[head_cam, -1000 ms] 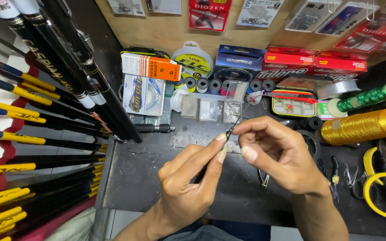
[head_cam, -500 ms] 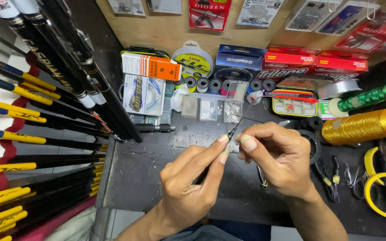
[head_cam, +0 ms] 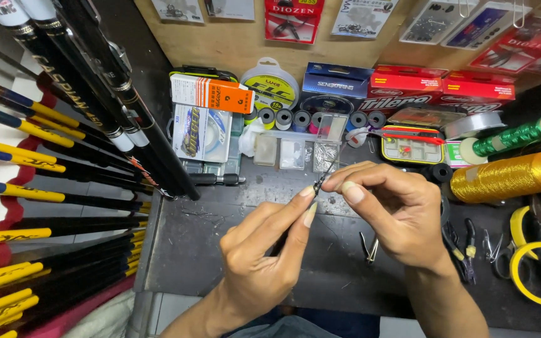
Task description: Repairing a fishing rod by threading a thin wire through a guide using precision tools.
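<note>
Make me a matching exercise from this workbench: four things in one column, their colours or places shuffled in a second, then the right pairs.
Things
1. big thread spool
2. thin dark piece pinched between left hand and right hand
3. tape rolls
4. rods

Places or colours
A. yellow, at the right edge of the bench
B. black and yellow, stacked on the left
C. gold, lying on its side at the right
D. held above the dark bench top, mid-picture

Pairs: 1-C, 2-D, 3-A, 4-B
</note>
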